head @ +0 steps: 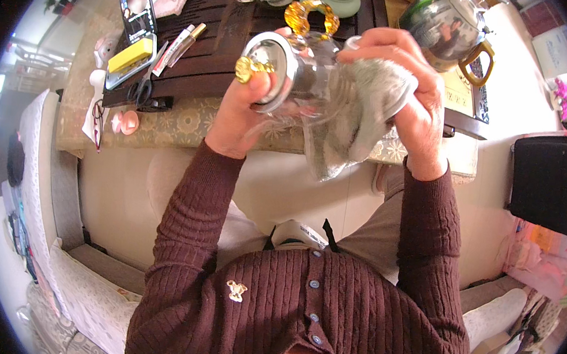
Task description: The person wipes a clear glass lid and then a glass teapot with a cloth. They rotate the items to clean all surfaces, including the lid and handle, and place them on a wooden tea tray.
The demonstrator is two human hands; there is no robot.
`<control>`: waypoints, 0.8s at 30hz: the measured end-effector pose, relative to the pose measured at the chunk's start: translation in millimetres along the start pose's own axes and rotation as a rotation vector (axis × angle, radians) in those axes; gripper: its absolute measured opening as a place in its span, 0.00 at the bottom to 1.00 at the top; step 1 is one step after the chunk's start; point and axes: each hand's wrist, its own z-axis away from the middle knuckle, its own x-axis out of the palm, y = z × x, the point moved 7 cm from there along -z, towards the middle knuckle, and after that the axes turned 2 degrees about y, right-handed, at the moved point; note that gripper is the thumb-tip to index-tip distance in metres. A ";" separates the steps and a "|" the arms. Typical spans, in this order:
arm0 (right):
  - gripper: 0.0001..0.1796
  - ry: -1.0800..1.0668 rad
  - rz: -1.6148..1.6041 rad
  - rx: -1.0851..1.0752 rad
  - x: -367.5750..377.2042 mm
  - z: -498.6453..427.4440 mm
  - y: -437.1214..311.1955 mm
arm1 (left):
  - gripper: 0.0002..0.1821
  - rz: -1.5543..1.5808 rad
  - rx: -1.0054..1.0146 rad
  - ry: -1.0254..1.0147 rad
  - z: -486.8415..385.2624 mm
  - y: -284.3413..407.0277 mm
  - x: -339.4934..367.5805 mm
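A clear glass teapot (316,77) is held tilted above the table's near edge, its lid turned to the left. My left hand (238,111) grips it at the lid end, thumb by the gold-coloured lid knob (243,69). A shiny metal rim (289,52) circles the lid. From the pot's far side rises a twisted amber handle (296,19). My right hand (418,87) is closed on a grey-green cloth (356,115), pressed against the pot's right end. Part of the cloth hangs below the pot. The fingers behind the glass are mostly hidden.
Beneath the pot is a dark slatted wooden tray (207,66) on a patterned tablecloth (188,122). A propped phone (139,11), a yellow block-shaped object (130,56), scissors (144,88) and slim tubes (173,51) lie left. A shiny metal kettle (439,32) and green pot (344,4) stand behind.
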 end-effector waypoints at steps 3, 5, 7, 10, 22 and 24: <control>0.25 0.219 0.415 -0.102 -18.1 1.3 -4.0 | 0.51 0.004 0.062 -0.062 -0.7 7.1 2.7; 0.28 0.230 0.470 -0.135 -16.8 2.5 -5.9 | 0.50 -0.042 0.078 -0.069 0.4 6.7 4.9; 0.29 0.200 0.385 -0.107 -8.2 3.2 -5.1 | 0.51 -0.082 0.083 -0.076 0.5 4.7 8.7; 0.28 0.219 0.252 -0.190 7.1 4.6 -13.5 | 0.51 -0.180 0.131 -0.065 1.1 4.1 14.1; 0.29 0.015 0.569 -0.139 18.6 7.1 -7.9 | 0.56 -0.399 0.195 -0.094 -0.8 9.0 15.0; 0.29 0.028 0.519 -0.154 25.8 4.3 -5.1 | 0.56 -0.411 0.218 -0.110 -0.2 9.2 17.0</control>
